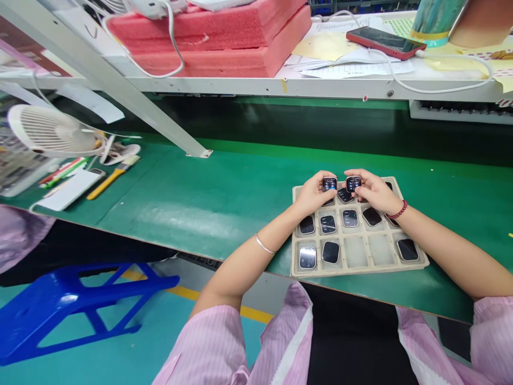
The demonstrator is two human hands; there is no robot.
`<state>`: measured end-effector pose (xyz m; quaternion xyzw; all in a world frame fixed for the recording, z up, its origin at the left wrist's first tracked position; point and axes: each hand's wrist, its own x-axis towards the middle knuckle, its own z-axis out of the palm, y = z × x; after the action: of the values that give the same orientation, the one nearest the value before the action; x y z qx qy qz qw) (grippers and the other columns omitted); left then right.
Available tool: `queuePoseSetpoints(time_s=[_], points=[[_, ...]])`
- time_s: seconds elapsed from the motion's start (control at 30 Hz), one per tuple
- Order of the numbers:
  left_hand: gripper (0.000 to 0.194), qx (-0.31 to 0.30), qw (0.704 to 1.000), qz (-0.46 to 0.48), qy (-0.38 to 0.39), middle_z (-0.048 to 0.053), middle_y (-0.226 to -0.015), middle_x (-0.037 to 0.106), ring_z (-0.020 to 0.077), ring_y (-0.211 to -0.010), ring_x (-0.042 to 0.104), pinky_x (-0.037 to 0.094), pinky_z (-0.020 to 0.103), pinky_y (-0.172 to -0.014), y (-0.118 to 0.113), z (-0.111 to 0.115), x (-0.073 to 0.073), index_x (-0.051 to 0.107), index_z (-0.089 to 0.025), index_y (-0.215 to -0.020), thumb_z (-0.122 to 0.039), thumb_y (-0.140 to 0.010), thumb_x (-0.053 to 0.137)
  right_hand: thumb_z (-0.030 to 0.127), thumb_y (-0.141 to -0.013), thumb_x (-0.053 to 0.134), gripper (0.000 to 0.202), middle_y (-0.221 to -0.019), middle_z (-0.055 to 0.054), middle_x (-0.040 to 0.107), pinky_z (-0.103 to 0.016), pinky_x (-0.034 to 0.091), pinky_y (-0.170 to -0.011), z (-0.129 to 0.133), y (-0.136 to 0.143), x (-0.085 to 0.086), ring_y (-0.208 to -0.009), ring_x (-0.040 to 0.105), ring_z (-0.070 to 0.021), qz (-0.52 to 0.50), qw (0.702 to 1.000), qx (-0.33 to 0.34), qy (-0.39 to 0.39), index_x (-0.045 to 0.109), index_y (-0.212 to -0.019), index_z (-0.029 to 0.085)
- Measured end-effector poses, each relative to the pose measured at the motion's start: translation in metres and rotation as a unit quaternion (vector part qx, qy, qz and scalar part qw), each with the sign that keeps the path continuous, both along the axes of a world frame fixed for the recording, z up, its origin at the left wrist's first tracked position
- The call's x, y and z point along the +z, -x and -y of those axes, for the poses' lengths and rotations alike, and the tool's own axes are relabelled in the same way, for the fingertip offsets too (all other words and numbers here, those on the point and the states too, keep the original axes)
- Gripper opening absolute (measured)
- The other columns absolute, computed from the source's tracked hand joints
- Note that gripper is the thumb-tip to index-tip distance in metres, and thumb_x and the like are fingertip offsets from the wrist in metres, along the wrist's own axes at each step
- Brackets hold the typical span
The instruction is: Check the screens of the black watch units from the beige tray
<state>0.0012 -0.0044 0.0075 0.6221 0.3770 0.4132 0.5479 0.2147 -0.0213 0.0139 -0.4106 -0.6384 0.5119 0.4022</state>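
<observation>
A beige compartment tray (358, 267) lies on the green bench near its front edge. Several small square smartwatch bodies with dark screens sit in its cells, for example one (331, 251) in the front row; two front cells are bare. Over the tray's far row, my left hand (315, 193) holds up a watch body (329, 184) with a lit screen. My right hand (371, 191) holds a second lit watch body (354, 183) beside it. The two hands almost touch.
A white desk fan (50, 131), pens, a white pad and a yellow-handled tool (107, 182) lie at the left. The raised shelf behind carries pink foam (224, 37), papers and a red phone (385, 41) on a cable. A blue stool (60, 307) stands below left.
</observation>
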Motion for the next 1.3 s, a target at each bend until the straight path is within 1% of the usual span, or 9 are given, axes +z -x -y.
queuePoseSetpoints(time_s=[0.1, 0.23, 0.33, 0.5, 0.67, 0.87, 1.1, 1.2, 1.3], points=[[0.02, -0.017, 1.0, 0.004, 0.02, 0.003, -0.086, 0.066, 0.0098, -0.065, 0.061, 0.051, 0.024, -0.064, 0.0002, -0.0004, -0.0002, 0.058, -0.014, -0.099, -0.02, -0.08, 0.063, 0.024, -0.084, 0.056, 0.032, -0.096, -0.006, 0.073, -0.027, 0.051, -0.052, -0.0007, -0.0011, -0.0003, -0.064, 0.064, -0.0154, 0.009, 1.0, -0.013, 0.01, 0.063, -0.115, 0.021], [0.031, -0.008, 0.999, 0.014, 0.037, 0.002, -0.086, 0.067, 0.011, -0.066, 0.064, 0.046, 0.02, -0.055, -0.0004, -0.0021, -0.0004, 0.059, -0.016, -0.106, -0.009, -0.077, 0.049, 0.022, -0.079, 0.065, 0.029, -0.092, -0.005, 0.073, -0.034, 0.057, -0.072, 0.0012, 0.0016, -0.0002, -0.08, 0.069, -0.0201, 0.03, 0.998, -0.015, -0.047, 0.062, -0.107, 0.02], [0.037, -0.001, 0.999, 0.03, 0.033, 0.003, -0.091, 0.068, 0.0113, -0.071, 0.065, 0.049, 0.021, -0.06, -0.0009, -0.0026, -0.0003, 0.058, -0.016, -0.105, -0.006, -0.07, 0.053, 0.019, -0.075, 0.065, 0.036, -0.099, -0.007, 0.073, -0.038, 0.057, -0.083, 0.0023, 0.0026, 0.0006, -0.092, 0.07, -0.0229, 0.022, 0.998, 0.005, -0.056, 0.061, -0.111, 0.02], [0.025, -0.006, 0.999, 0.023, 0.03, 0.002, -0.083, 0.067, 0.0096, -0.065, 0.062, 0.052, 0.024, -0.066, -0.0002, -0.0022, 0.0002, 0.058, -0.014, -0.097, -0.016, -0.073, 0.065, 0.018, -0.079, 0.056, 0.04, -0.108, -0.009, 0.073, -0.035, 0.058, -0.07, 0.0005, 0.0003, 0.0001, -0.074, 0.068, -0.0182, 0.028, 0.999, 0.021, 0.0, 0.059, -0.119, 0.019], [0.041, -0.005, 1.0, 0.026, 0.007, 0.002, -0.092, 0.068, 0.0132, -0.081, 0.067, 0.053, 0.025, -0.076, 0.0007, -0.0021, -0.0015, 0.059, -0.016, -0.108, -0.011, -0.069, 0.068, 0.013, -0.073, 0.062, 0.05, -0.114, -0.008, 0.071, -0.036, 0.057, -0.084, 0.0003, 0.0015, -0.0023, -0.1, 0.068, -0.0228, 0.004, 0.999, 0.019, -0.038, 0.059, -0.122, 0.021], [0.03, -0.017, 0.999, 0.004, 0.028, 0.005, -0.083, 0.069, 0.0119, -0.063, 0.064, 0.044, 0.021, -0.052, 0.0015, -0.0013, -0.0009, 0.065, -0.014, -0.108, -0.037, -0.092, 0.055, 0.032, -0.089, 0.055, 0.023, -0.09, -0.008, 0.074, -0.026, 0.049, -0.051, 0.0008, 0.0003, 0.0029, -0.061, 0.062, -0.015, 0.015, 0.999, 0.014, 0.045, 0.067, -0.105, 0.019], [0.046, -0.016, 1.0, 0.021, 0.009, 0.006, -0.101, 0.07, 0.0127, -0.075, 0.067, 0.052, 0.023, -0.066, 0.0018, -0.0044, -0.0064, 0.057, -0.017, -0.123, -0.02, -0.078, 0.069, 0.018, -0.072, 0.069, 0.048, -0.099, -0.006, 0.073, -0.024, 0.048, -0.052, -0.0003, 0.0016, 0.0012, -0.075, 0.065, -0.0177, 0.001, 0.999, -0.034, 0.012, 0.06, -0.118, 0.022], [0.028, -0.009, 1.0, -0.009, 0.013, 0.006, -0.089, 0.07, 0.0116, -0.064, 0.064, 0.046, 0.021, -0.054, 0.0025, -0.0051, -0.007, 0.064, -0.015, -0.112, -0.031, -0.091, 0.054, 0.03, -0.082, 0.063, 0.026, -0.088, -0.006, 0.073, -0.025, 0.047, -0.05, 0.0001, 0.0013, 0.0025, -0.06, 0.06, -0.015, 0.004, 0.999, -0.022, 0.042, 0.064, -0.105, 0.02], [0.029, 0.002, 1.0, 0.003, 0.019, 0.006, -0.09, 0.07, 0.0124, -0.067, 0.065, 0.047, 0.021, -0.055, 0.002, -0.006, -0.0068, 0.063, -0.015, -0.113, -0.031, -0.091, 0.053, 0.04, -0.089, 0.057, 0.027, -0.091, -0.008, 0.074, -0.028, 0.05, -0.052, 0.0003, 0.0002, 0.0049, -0.062, 0.062, -0.0164, -0.013, 0.999, -0.021, 0.047, 0.066, -0.102, 0.019]])
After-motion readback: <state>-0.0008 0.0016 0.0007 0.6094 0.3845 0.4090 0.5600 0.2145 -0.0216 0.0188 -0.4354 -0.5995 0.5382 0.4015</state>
